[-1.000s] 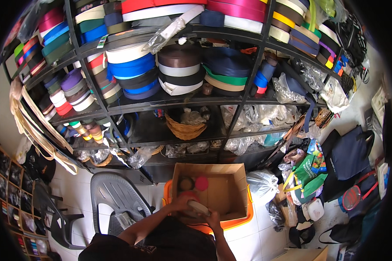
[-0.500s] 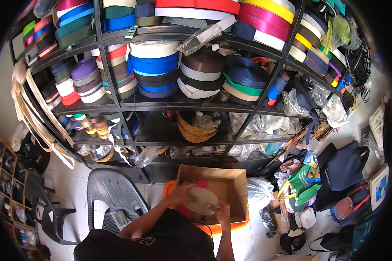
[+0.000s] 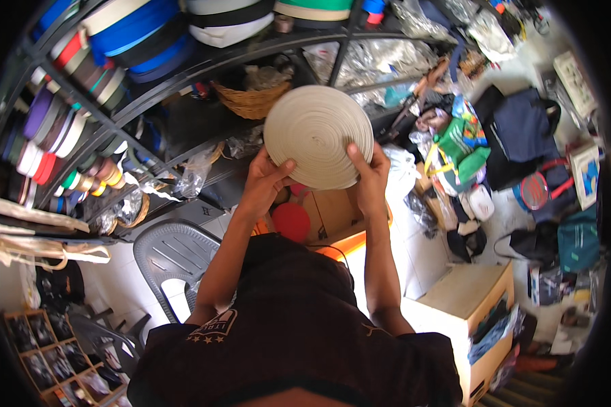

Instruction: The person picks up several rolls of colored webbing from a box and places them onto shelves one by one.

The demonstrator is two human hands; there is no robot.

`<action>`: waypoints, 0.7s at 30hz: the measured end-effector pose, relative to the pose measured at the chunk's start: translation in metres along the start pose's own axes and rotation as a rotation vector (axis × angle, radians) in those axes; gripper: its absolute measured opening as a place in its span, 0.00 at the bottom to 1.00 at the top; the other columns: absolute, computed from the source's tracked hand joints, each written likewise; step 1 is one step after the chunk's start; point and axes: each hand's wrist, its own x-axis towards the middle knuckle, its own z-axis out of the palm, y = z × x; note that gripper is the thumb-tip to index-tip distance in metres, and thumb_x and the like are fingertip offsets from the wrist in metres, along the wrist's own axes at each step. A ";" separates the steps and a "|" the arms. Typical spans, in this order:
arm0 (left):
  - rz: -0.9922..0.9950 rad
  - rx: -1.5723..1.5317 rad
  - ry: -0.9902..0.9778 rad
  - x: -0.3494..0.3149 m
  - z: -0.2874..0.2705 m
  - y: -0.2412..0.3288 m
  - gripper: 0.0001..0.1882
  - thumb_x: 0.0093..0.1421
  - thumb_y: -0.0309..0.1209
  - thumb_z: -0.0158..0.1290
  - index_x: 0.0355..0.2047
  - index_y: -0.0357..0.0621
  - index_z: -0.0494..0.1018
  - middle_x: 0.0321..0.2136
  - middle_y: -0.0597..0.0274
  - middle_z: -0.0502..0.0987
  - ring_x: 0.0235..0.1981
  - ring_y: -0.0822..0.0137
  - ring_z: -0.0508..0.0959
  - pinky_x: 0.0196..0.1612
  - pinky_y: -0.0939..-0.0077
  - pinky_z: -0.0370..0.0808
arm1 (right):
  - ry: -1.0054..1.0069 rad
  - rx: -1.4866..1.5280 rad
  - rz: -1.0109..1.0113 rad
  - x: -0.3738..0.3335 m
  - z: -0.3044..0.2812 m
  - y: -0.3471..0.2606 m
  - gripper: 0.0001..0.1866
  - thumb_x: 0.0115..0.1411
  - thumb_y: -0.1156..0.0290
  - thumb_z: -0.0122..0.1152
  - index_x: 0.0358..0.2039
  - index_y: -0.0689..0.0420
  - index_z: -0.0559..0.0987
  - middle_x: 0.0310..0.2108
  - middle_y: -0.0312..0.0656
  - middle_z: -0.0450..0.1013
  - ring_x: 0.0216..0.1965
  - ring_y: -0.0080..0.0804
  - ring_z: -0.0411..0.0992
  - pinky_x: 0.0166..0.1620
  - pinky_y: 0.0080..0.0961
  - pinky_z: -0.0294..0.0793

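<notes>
A wide, flat roll of off-white webbing (image 3: 316, 129) is held up in front of me, its coiled face toward me. My left hand (image 3: 261, 180) grips its lower left edge, thumb on the face and the other fingers behind. On the lower right edge my right hand (image 3: 370, 173) has the same grip. Below the roll stands an open cardboard box (image 3: 336, 210), partly hidden by my hands. A red round roll (image 3: 291, 222) shows at the box's left side, under my forearms.
Black shelving (image 3: 251, 51) with stacked webbing rolls and a wicker basket (image 3: 251, 100) stands ahead. A grey plastic chair (image 3: 173, 254) is at the left. Bags (image 3: 523, 136) and plastic-wrapped goods crowd the right floor. Another cardboard box (image 3: 465, 292) stands near my right elbow.
The off-white roll has risen from over the cardboard box toward the shelves, and its face now shows fully. Both hands have come up with it. The head view has shifted.
</notes>
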 end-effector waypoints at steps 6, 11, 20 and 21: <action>0.100 0.270 0.046 0.003 0.014 0.022 0.29 0.52 0.25 0.63 0.54 0.36 0.67 0.47 0.57 0.76 0.48 0.68 0.76 0.49 0.71 0.75 | -0.217 -0.211 -0.018 -0.003 -0.010 -0.062 0.18 0.56 0.67 0.68 0.44 0.65 0.79 0.34 0.39 0.78 0.35 0.21 0.74 0.40 0.21 0.73; 0.101 0.477 0.050 0.007 0.026 0.024 0.23 0.46 0.26 0.66 0.43 0.34 0.75 0.34 0.62 0.79 0.36 0.72 0.78 0.43 0.76 0.75 | -0.318 -0.462 -0.015 -0.009 -0.021 -0.071 0.21 0.48 0.62 0.75 0.40 0.60 0.82 0.33 0.40 0.79 0.32 0.24 0.76 0.39 0.22 0.74; 0.273 0.591 0.144 -0.023 0.014 0.003 0.17 0.44 0.26 0.68 0.34 0.35 0.76 0.29 0.64 0.79 0.29 0.74 0.77 0.35 0.80 0.73 | -0.211 -0.546 -0.368 -0.031 -0.060 -0.063 0.15 0.46 0.77 0.72 0.38 0.59 0.84 0.34 0.41 0.79 0.34 0.31 0.78 0.38 0.24 0.75; 0.267 0.572 0.149 -0.025 0.014 0.000 0.17 0.44 0.26 0.68 0.35 0.34 0.76 0.29 0.64 0.79 0.29 0.74 0.77 0.35 0.80 0.73 | -0.210 -0.541 -0.401 -0.033 -0.065 -0.056 0.15 0.47 0.78 0.71 0.38 0.58 0.84 0.34 0.41 0.79 0.35 0.31 0.78 0.39 0.24 0.76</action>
